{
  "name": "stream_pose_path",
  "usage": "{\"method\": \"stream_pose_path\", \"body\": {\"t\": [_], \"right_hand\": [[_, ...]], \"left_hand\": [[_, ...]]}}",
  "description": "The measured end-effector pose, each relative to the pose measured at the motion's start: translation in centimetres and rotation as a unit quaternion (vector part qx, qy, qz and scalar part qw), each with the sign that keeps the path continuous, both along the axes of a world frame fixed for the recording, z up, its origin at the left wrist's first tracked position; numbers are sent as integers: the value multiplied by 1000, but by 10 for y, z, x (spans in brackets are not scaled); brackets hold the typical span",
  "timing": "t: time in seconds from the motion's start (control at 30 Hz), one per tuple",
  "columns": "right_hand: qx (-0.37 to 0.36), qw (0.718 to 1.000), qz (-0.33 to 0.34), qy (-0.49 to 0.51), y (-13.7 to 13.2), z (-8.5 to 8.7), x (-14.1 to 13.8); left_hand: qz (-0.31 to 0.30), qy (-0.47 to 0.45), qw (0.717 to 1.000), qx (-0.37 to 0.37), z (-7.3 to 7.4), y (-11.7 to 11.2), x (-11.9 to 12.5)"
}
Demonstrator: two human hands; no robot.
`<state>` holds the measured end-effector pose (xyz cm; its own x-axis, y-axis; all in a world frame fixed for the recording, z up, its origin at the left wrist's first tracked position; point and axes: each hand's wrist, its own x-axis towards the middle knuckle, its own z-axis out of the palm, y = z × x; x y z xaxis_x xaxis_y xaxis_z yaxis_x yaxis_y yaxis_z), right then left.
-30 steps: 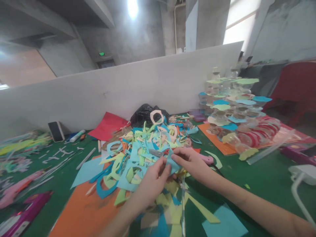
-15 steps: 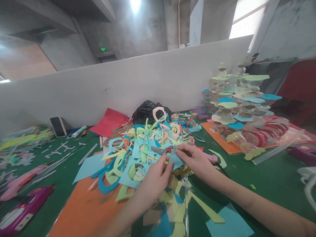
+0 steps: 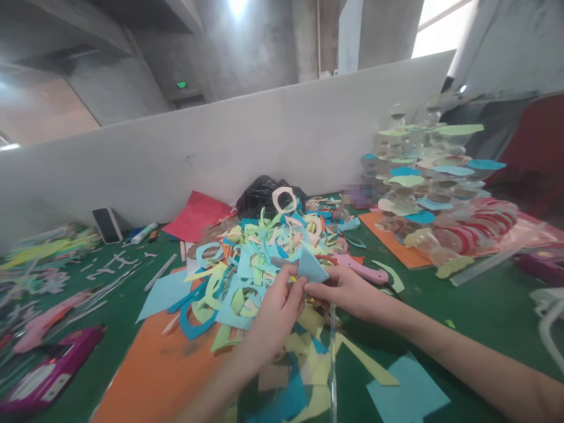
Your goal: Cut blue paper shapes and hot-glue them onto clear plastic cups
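Note:
Between my two hands is a small light-blue piece of paper [image 3: 312,265], folded so that it shows a triangle with its tip upward. My left hand [image 3: 284,302] pinches its lower left side with thumb and fingers. At the lower right edge, my right hand [image 3: 341,289] grips the same paper, fingertips close to the left thumb. Just beyond my hands lies a heap of paper scraps [image 3: 259,252] in blue, green, yellow and orange. Scissors with a pink handle [image 3: 363,270] rest right behind my right hand, their blades partly hidden.
A tiered stack of clear cups with paper pieces [image 3: 423,176] stands at the right. Light-blue sheets lie front right [image 3: 408,388] and left [image 3: 165,292]. On the left are a phone [image 3: 107,226], a pink glue gun [image 3: 53,320] and a magenta device [image 3: 55,373]. A white partition [image 3: 211,147] closes the back.
The blue paper has turned and now shows a triangular face pointing up. My right hand has moved down from its top to its lower edge.

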<state>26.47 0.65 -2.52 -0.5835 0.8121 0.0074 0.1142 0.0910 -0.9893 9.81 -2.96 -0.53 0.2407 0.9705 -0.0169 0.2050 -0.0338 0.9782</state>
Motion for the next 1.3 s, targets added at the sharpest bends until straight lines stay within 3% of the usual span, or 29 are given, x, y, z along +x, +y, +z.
{"method": "stream_pose_path", "body": {"t": [0.17,0.37,0.53,0.6,0.67,0.8,0.87,0.97,1.13,1.3], "right_hand": [[24,1000,-13,1,8,11,13],[31,999,-7,5,13,7,18],[140,983,-34,-114,12,4,16],[190,966,-70,-163,11,5,15],[247,942,-99,-203,10,7,11],[389,840,-102,-365,5,9,-6],[409,792,-105,-440,5,8,-17],[404,754,-110,-506,10,6,-31],[394,730,-119,-546,13,7,-42],[411,732,-177,-513,13,26,-27]], "left_hand": [[-15,-30,999,3,-5,6,0],[-6,7,1000,5,-8,9,-5],[-18,30,999,13,-8,11,-9],[-12,32,999,36,-9,13,-13],[39,42,994,95,-9,18,-19],[166,64,966,186,-6,31,-38],[202,66,957,196,-4,38,-49],[237,68,947,208,-4,44,-61],[259,45,936,233,-3,48,-70],[323,-15,909,263,3,51,-79]]}}
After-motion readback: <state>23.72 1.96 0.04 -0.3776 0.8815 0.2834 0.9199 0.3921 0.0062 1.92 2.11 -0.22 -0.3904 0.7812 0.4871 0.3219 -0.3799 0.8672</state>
